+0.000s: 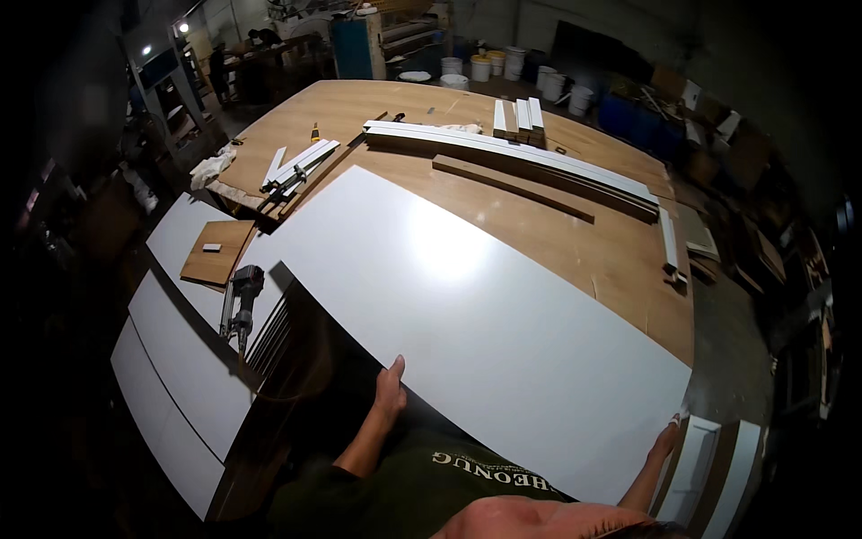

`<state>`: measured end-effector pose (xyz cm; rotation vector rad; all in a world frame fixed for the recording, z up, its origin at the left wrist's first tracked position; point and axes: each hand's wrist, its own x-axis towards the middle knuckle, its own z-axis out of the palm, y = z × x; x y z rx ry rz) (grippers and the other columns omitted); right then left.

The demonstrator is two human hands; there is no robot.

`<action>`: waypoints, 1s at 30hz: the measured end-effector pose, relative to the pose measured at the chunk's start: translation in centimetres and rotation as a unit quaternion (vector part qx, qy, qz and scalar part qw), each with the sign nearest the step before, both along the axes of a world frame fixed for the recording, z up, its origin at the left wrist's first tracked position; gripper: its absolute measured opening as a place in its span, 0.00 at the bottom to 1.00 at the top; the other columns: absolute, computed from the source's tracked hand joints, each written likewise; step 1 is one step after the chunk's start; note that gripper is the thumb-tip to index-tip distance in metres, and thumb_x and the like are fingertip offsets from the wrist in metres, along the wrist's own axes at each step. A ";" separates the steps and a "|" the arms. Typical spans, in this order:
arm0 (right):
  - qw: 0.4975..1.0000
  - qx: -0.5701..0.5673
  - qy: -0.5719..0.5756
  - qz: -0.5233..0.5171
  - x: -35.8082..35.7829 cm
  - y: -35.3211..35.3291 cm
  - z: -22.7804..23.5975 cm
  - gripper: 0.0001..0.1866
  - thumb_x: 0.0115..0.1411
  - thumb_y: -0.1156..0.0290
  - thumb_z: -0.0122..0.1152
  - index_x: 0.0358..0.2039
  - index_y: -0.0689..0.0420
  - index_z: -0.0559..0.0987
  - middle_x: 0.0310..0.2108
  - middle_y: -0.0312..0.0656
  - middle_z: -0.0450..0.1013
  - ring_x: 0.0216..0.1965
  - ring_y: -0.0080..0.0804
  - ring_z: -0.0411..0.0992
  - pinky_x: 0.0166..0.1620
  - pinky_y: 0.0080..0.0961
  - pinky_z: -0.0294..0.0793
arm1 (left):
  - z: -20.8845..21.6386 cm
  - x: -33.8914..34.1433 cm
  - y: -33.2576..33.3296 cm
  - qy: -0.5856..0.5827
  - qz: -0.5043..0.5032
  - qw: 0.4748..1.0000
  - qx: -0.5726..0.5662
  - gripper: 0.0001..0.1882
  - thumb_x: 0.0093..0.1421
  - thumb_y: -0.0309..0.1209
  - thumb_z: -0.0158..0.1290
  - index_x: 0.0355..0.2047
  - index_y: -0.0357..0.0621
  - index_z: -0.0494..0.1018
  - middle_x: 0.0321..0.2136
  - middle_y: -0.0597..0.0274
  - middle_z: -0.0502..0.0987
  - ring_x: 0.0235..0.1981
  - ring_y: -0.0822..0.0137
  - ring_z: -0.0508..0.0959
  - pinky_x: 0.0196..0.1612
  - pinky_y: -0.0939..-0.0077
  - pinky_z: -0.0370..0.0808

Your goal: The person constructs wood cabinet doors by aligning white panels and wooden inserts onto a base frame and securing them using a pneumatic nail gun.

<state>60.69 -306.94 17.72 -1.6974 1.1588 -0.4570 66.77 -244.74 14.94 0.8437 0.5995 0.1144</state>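
Note:
A large glossy white panel (503, 305) lies across the near part of the wooden worktable. My left hand (390, 388) is closed round its near long edge, thumb on top and the other fingers hidden beneath. At the panel's right end, my right hand (666, 436) grips the short edge, its fingertips showing at the corner. Left of the panel, a nail gun (244, 301) rests on a stack of white boards (175, 368), with a hose trailing from it.
The wooden tabletop (620, 278) carries long white-faced strips (512, 162), a brown bar (512, 187), short white pieces (518, 117) and a bar clamp (292, 184). A wooden board (215, 251) sits at left. White-edged panels (696, 472) stand at right. Buckets (485, 67) stand beyond the table.

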 end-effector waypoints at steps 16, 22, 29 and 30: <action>0.960 -0.131 0.122 0.216 28.7 -7.0 -8.9 0.27 0.60 0.59 0.53 0.54 0.66 0.71 0.52 0.58 0.68 0.51 0.46 0.68 0.52 0.36 0.67 | -7.7 15.3 3.1 0.290 -0.066 0.871 0.392 0.32 0.57 0.53 0.54 0.41 0.30 0.69 0.33 0.52 0.76 0.32 0.58 0.76 0.38 0.67 0.75; 0.912 -0.259 0.261 0.182 33.5 -2.9 -6.8 0.33 0.55 0.56 0.61 0.53 0.69 0.69 0.52 0.60 0.66 0.50 0.53 0.69 0.52 0.43 0.70 | -9.0 23.1 1.6 0.158 0.258 0.862 0.407 0.42 0.58 0.45 0.56 0.61 0.26 0.50 0.59 0.37 0.59 0.60 0.49 0.62 0.61 0.64 0.59; 0.934 -0.197 0.273 0.123 36.3 -0.3 -3.7 0.38 0.55 0.54 0.60 0.57 0.70 0.64 0.55 0.62 0.63 0.51 0.54 0.68 0.53 0.45 0.70 | -9.2 26.0 0.0 0.177 0.300 0.868 0.354 0.45 0.57 0.39 0.58 0.64 0.27 0.45 0.63 0.36 0.52 0.64 0.48 0.56 0.65 0.63 0.53; 0.938 -0.187 0.268 0.113 37.1 -0.5 -3.9 0.37 0.54 0.54 0.60 0.57 0.68 0.65 0.55 0.60 0.64 0.52 0.54 0.68 0.53 0.46 0.70 | -9.0 26.4 -0.1 0.176 0.301 0.872 0.345 0.45 0.57 0.39 0.58 0.64 0.27 0.44 0.63 0.36 0.52 0.64 0.48 0.55 0.65 0.63 0.53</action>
